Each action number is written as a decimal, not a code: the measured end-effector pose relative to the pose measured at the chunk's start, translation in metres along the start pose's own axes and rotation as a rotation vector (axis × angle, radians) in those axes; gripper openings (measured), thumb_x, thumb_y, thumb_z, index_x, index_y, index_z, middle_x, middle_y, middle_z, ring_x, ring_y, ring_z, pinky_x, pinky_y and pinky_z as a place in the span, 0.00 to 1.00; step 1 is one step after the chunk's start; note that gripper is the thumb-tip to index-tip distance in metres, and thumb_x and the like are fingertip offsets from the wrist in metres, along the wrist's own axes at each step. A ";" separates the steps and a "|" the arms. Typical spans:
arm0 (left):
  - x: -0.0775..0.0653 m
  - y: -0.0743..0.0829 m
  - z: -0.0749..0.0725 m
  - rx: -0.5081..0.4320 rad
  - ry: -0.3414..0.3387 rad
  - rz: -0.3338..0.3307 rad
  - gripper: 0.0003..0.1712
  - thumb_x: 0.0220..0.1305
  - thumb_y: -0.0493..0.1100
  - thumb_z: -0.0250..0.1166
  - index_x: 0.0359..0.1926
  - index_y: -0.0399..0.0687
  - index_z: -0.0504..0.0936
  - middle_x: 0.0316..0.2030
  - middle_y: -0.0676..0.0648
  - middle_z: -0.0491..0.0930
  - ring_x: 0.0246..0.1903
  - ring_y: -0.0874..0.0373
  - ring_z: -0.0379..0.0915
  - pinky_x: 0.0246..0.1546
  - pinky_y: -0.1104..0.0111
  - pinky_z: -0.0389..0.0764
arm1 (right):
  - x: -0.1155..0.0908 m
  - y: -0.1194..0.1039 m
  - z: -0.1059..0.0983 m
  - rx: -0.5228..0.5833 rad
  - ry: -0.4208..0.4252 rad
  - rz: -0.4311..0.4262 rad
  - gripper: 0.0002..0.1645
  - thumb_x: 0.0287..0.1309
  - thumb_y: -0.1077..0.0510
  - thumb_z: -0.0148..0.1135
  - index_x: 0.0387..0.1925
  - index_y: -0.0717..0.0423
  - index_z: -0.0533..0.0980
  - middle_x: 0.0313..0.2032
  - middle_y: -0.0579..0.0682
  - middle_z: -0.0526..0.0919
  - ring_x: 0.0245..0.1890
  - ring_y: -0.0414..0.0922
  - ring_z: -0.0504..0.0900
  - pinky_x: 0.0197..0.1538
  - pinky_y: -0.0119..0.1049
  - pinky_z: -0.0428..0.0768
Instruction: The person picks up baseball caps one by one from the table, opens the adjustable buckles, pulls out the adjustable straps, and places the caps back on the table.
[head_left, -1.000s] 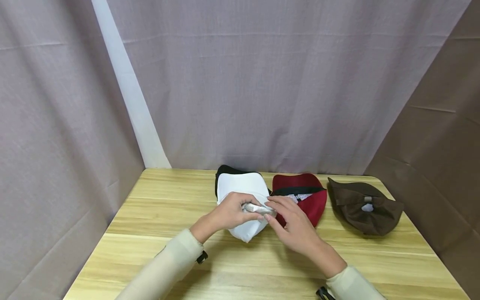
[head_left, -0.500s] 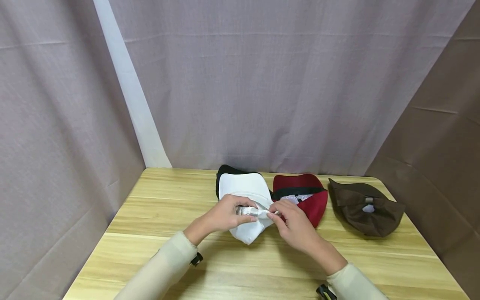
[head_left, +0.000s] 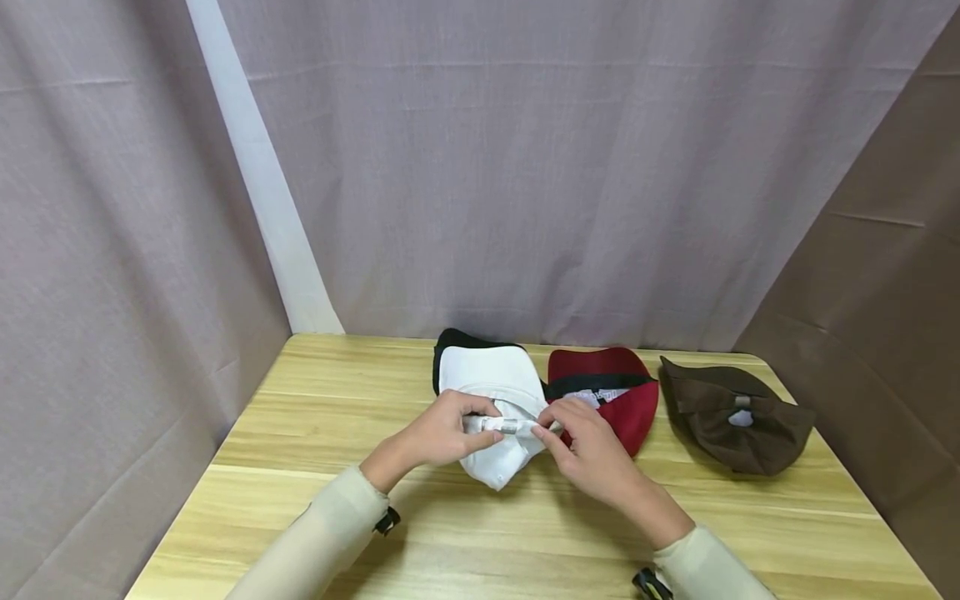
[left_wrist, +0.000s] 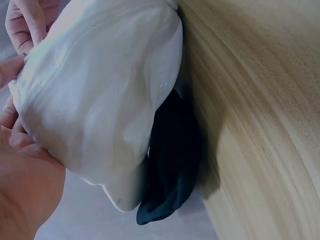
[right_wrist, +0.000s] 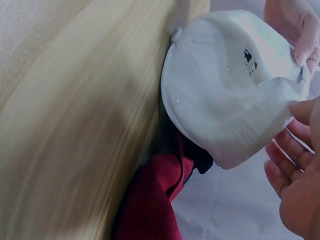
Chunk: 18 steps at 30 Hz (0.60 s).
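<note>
A white baseball cap (head_left: 487, 367) lies with its brim away from me, between my two hands. On its left side my left hand (head_left: 446, 429) pinches the rim near the back strap (head_left: 508, 425) between thumb and fingers. The right hand (head_left: 588, 446) pinches the right end of the same strap area. In the right wrist view the crown (right_wrist: 215, 90) faces the camera, with a small dark mark and a button on top. Behind and partly beneath it in the head view is a black cap (head_left: 456, 337), mostly hidden.
Right of the white cap sits a dark red cap (head_left: 636, 421) with a black band and pale lettering inside. Further right is a brown cap (head_left: 761, 437). All lie towards the back of a wooden table (head_left: 337, 400), close to a grey curtain (head_left: 480, 208).
My left hand has shifted slightly left along the rim. The right hand's fingers, looser a second ago, now pinch the cap's edge. More of the strap shows between the hands.
</note>
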<state>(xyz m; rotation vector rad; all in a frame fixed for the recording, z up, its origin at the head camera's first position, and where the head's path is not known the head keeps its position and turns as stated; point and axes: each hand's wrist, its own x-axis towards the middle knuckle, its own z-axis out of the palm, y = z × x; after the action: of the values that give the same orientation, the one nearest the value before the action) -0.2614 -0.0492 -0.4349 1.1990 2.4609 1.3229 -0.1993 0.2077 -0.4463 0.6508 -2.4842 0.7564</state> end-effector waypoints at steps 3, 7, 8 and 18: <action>0.000 0.000 0.000 0.003 0.014 -0.002 0.03 0.67 0.43 0.73 0.38 0.50 0.89 0.31 0.57 0.86 0.30 0.70 0.73 0.32 0.75 0.75 | 0.001 -0.003 0.000 -0.019 0.013 0.005 0.10 0.64 0.57 0.75 0.37 0.44 0.79 0.35 0.40 0.82 0.37 0.37 0.76 0.41 0.30 0.76; -0.001 0.001 0.001 0.000 0.028 -0.012 0.02 0.67 0.43 0.73 0.38 0.51 0.90 0.31 0.57 0.86 0.31 0.70 0.73 0.33 0.75 0.75 | 0.003 -0.008 -0.001 -0.014 0.018 0.011 0.11 0.63 0.56 0.76 0.38 0.44 0.78 0.38 0.41 0.83 0.39 0.40 0.77 0.40 0.30 0.76; -0.001 0.002 0.001 -0.002 0.029 -0.012 0.02 0.67 0.43 0.73 0.38 0.51 0.89 0.32 0.56 0.87 0.31 0.69 0.74 0.33 0.75 0.76 | 0.004 -0.010 -0.001 -0.005 0.014 0.016 0.11 0.63 0.56 0.75 0.37 0.43 0.77 0.39 0.40 0.83 0.40 0.41 0.78 0.40 0.30 0.76; 0.000 0.002 0.004 0.038 0.045 0.043 0.03 0.68 0.45 0.73 0.37 0.53 0.89 0.30 0.57 0.85 0.27 0.72 0.69 0.29 0.76 0.72 | 0.009 -0.023 0.003 -0.036 -0.014 -0.037 0.13 0.66 0.49 0.74 0.32 0.41 0.76 0.38 0.36 0.82 0.46 0.37 0.79 0.51 0.41 0.81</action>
<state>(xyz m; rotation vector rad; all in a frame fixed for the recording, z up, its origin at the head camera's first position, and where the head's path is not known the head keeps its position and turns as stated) -0.2582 -0.0458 -0.4362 1.2512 2.5153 1.3340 -0.1942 0.1864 -0.4344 0.6895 -2.4852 0.6946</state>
